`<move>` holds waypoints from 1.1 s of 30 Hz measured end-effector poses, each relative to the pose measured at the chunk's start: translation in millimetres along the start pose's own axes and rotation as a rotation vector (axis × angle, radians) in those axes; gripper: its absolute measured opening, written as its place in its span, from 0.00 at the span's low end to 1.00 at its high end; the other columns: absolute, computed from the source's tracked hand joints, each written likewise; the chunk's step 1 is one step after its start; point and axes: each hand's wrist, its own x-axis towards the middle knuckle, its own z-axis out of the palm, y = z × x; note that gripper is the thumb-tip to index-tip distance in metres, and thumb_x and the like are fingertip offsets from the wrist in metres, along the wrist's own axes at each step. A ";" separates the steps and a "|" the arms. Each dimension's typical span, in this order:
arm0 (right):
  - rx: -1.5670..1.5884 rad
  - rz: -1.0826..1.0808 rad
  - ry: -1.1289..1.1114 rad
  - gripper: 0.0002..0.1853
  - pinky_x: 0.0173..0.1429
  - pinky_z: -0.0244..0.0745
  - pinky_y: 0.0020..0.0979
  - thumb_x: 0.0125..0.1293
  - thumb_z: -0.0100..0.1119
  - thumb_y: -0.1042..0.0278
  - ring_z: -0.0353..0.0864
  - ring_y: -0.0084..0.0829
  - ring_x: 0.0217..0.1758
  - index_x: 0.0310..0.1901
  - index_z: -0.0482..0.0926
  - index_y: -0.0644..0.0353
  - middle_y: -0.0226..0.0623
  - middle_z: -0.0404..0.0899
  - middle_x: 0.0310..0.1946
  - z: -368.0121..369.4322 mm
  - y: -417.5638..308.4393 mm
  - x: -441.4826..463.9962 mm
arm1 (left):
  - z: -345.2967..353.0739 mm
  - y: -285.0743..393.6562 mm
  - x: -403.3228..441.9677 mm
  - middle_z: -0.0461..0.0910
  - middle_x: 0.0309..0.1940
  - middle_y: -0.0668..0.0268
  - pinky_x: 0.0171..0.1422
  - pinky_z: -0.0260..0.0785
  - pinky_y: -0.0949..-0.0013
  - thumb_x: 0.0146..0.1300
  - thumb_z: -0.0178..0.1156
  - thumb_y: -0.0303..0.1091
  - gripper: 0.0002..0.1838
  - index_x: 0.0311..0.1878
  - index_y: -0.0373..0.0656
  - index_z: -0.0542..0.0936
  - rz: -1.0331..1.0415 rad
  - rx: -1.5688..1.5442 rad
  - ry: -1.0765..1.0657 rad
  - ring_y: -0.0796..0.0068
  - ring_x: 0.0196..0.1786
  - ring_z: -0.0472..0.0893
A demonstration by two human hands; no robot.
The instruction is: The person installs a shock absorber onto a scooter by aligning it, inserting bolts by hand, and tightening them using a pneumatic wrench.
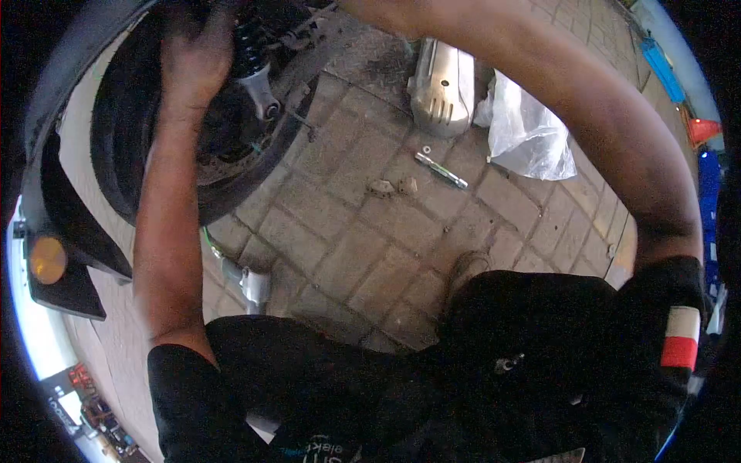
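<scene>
Reaching beside spring (pixel 248 42), left hand (pixel 197 58) blurred

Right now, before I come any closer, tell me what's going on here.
The person's left hand, blurred, is up at the wheel, beside a shock absorber; whether it grips anything cannot be told. The right arm extends to the top edge, where its hand is lost from view. On the paving lie a metal cover, a clear plastic bag and a slim metal tool.

Black short-sleeved shirt (pixel 332 420), white-and-red patch (pixel 680 337) on right sleeve (pixel 656 305).
</scene>
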 end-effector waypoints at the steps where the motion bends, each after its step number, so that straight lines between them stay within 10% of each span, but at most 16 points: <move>1: -0.010 -0.094 -0.054 0.22 0.54 0.74 0.43 0.69 0.51 0.62 0.79 0.52 0.49 0.55 0.69 0.73 0.57 0.77 0.47 -9.7 11.0 -27.4 | -4.0 3.8 1.1 0.67 0.64 0.45 0.65 0.65 0.51 0.68 0.47 0.27 0.29 0.71 0.64 0.64 0.057 0.047 0.084 0.38 0.59 0.71; 3: -0.055 -0.236 -0.153 0.24 0.52 0.77 0.46 0.61 0.56 0.62 0.83 0.51 0.46 0.59 0.72 0.59 0.48 0.80 0.48 -23.8 36.3 -93.2 | -12.5 15.2 3.6 0.66 0.65 0.46 0.64 0.66 0.51 0.65 0.48 0.25 0.31 0.71 0.63 0.63 0.044 0.042 0.115 0.39 0.59 0.72; 7: -0.069 0.631 -0.863 0.16 0.41 0.77 0.47 0.66 0.52 0.68 0.80 0.54 0.39 0.54 0.74 0.58 0.51 0.79 0.42 -20.1 79.6 -286.6 | -36.6 22.1 1.3 0.69 0.63 0.50 0.65 0.65 0.53 0.61 0.54 0.24 0.32 0.71 0.50 0.63 0.171 0.174 0.041 0.45 0.61 0.73; 10: -0.079 0.706 -1.263 0.12 0.38 0.78 0.47 0.63 0.51 0.71 0.82 0.51 0.35 0.47 0.77 0.61 0.52 0.81 0.34 -0.4 65.3 -412.0 | -47.3 36.3 -1.6 0.72 0.60 0.47 0.64 0.65 0.54 0.60 0.55 0.23 0.32 0.70 0.48 0.66 0.225 0.117 0.045 0.46 0.60 0.73; 14: 0.405 0.574 -0.961 0.14 0.43 0.77 0.41 0.59 0.54 0.74 0.81 0.43 0.38 0.48 0.78 0.62 0.48 0.81 0.38 6.5 0.6 -444.3 | -48.2 11.9 -34.8 0.66 0.66 0.48 0.71 0.58 0.57 0.62 0.56 0.26 0.32 0.71 0.49 0.64 -0.044 0.173 -0.132 0.49 0.66 0.67; 21: 0.778 1.155 -0.779 0.15 0.47 0.75 0.32 0.61 0.61 0.70 0.80 0.32 0.42 0.50 0.80 0.62 0.42 0.82 0.42 73.7 2.6 -458.3 | -52.4 35.3 -58.5 0.62 0.68 0.46 0.76 0.44 0.61 0.73 0.48 0.48 0.33 0.67 0.26 0.61 -0.615 -0.301 -0.145 0.56 0.70 0.61; 24: 0.523 0.981 -0.413 0.12 0.44 0.73 0.35 0.61 0.60 0.70 0.78 0.35 0.40 0.46 0.79 0.61 0.40 0.82 0.41 47.1 69.7 -396.7 | -46.0 53.7 -53.7 0.60 0.69 0.46 0.75 0.47 0.56 0.72 0.50 0.50 0.34 0.68 0.30 0.60 -0.915 -0.616 0.034 0.52 0.70 0.60; 25: 0.326 0.852 -0.266 0.10 0.40 0.73 0.42 0.60 0.58 0.71 0.77 0.40 0.36 0.43 0.78 0.60 0.39 0.81 0.37 27.7 98.3 -362.6 | -48.5 41.3 -76.6 0.60 0.69 0.46 0.75 0.47 0.56 0.72 0.50 0.50 0.34 0.68 0.30 0.60 -0.910 -0.606 0.042 0.52 0.70 0.60; 29: 0.171 0.931 0.633 0.08 0.48 0.72 0.33 0.70 0.51 0.73 0.75 0.31 0.40 0.45 0.75 0.69 0.39 0.78 0.37 -17.6 251.7 -236.7 | -49.9 32.4 -100.1 0.54 0.71 0.44 0.73 0.53 0.43 0.70 0.50 0.41 0.34 0.72 0.34 0.52 0.161 0.720 -0.283 0.39 0.72 0.56; 33: -0.174 0.828 0.419 0.21 0.60 0.69 0.43 0.70 0.49 0.54 0.77 0.52 0.54 0.49 0.76 0.68 0.57 0.78 0.49 -33.8 423.3 -116.7 | -47.0 34.0 -115.8 0.56 0.70 0.45 0.73 0.53 0.41 0.69 0.51 0.40 0.33 0.70 0.33 0.55 0.232 0.858 -0.375 0.42 0.72 0.56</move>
